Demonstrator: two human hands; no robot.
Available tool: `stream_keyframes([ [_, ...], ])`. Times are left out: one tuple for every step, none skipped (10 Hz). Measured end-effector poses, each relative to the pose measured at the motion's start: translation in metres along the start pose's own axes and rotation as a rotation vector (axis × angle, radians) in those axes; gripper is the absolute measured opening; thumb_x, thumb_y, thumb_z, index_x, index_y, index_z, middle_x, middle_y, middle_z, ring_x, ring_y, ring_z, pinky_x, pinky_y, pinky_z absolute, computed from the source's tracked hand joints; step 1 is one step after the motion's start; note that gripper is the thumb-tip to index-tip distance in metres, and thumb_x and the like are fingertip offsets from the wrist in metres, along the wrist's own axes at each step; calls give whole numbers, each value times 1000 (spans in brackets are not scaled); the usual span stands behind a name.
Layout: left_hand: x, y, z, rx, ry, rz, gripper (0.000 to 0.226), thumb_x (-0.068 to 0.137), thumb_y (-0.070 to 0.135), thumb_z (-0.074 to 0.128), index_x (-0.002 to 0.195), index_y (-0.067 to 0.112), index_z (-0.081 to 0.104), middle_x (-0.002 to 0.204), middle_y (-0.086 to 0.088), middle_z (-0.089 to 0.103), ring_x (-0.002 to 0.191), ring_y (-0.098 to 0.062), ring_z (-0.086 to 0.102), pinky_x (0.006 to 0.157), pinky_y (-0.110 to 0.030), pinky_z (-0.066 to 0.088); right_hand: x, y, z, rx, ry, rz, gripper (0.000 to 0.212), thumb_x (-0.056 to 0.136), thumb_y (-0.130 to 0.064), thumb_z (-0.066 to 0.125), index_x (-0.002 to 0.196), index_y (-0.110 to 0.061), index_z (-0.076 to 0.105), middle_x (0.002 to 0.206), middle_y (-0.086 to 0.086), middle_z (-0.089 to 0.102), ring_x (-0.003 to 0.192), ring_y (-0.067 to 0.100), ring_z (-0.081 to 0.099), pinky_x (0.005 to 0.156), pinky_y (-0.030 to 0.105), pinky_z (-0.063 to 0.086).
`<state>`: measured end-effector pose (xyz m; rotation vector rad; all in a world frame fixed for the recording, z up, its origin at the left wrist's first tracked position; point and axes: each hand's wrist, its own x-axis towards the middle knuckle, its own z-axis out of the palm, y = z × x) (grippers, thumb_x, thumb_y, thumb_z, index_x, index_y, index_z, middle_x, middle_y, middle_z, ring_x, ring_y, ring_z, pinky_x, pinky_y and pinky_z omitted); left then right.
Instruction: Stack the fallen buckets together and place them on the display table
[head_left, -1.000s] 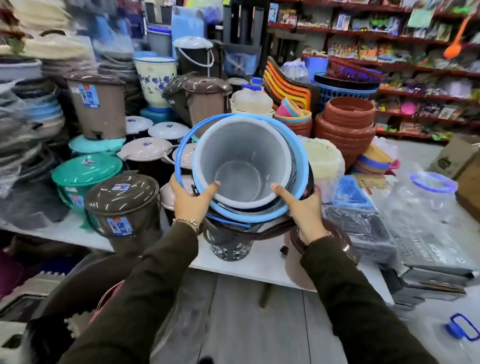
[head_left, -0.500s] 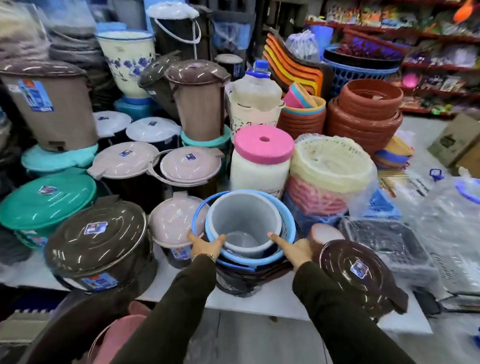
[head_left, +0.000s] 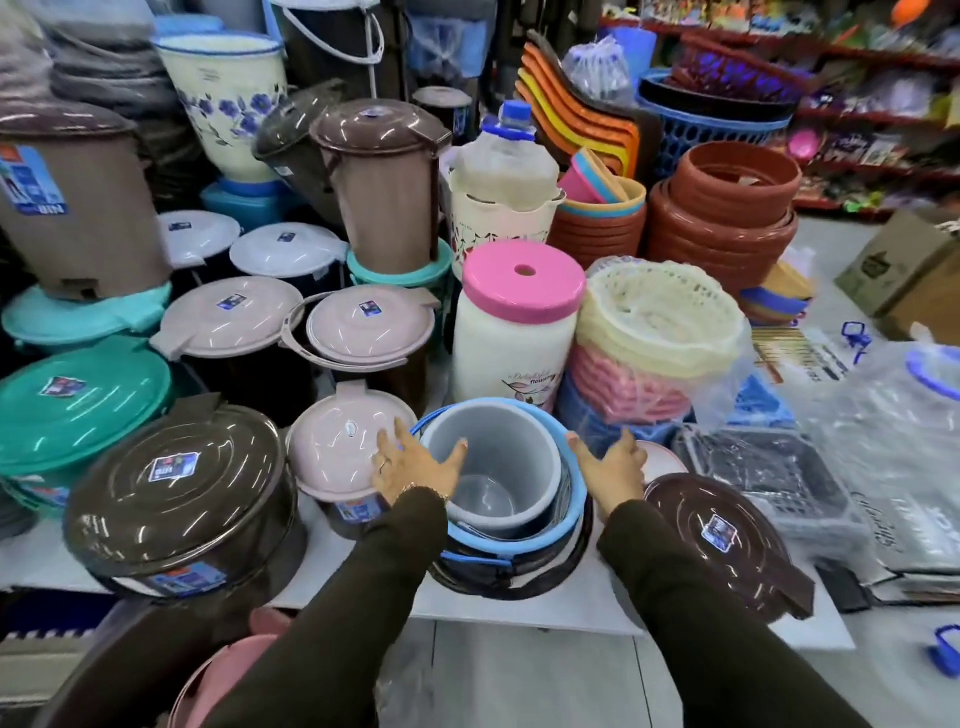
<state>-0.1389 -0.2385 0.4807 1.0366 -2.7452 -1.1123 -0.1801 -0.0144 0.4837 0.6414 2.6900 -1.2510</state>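
The stacked buckets stand upright on the white display table (head_left: 363, 587) near its front edge. A grey bucket (head_left: 498, 452) sits inside a light blue one (head_left: 519, 540), and both nest in a dark brown one (head_left: 519, 577). My left hand (head_left: 415, 467) is at the stack's left rim with fingers spread, its thumb near the grey rim. My right hand (head_left: 613, 467) hovers at the right side of the stack, also with fingers apart. Neither hand grips the buckets.
A pink-lidded small bin (head_left: 343, 452) and a big brown lidded bin (head_left: 176, 499) crowd the stack's left. A loose brown lid (head_left: 727, 535) lies to the right, a pink-capped white jar (head_left: 519, 322) and wrapped baskets (head_left: 660, 332) behind. A pink bucket (head_left: 228, 675) sits below the table edge.
The stack was held tilted in the air, then came down onto the table. Both hands have since loosened and spread their fingers off the rim.
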Motion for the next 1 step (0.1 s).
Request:
stream_keyframes([
  [0, 39, -14, 57, 90, 255, 82, 81, 62, 57, 149, 20, 35, 159, -11, 27, 141, -35, 30, 112, -47, 27, 2, -28, -23, 9, 128, -146, 90, 89, -58, 60, 155, -9, 24, 158, 24, 28, 142, 43, 36, 114, 54, 35],
])
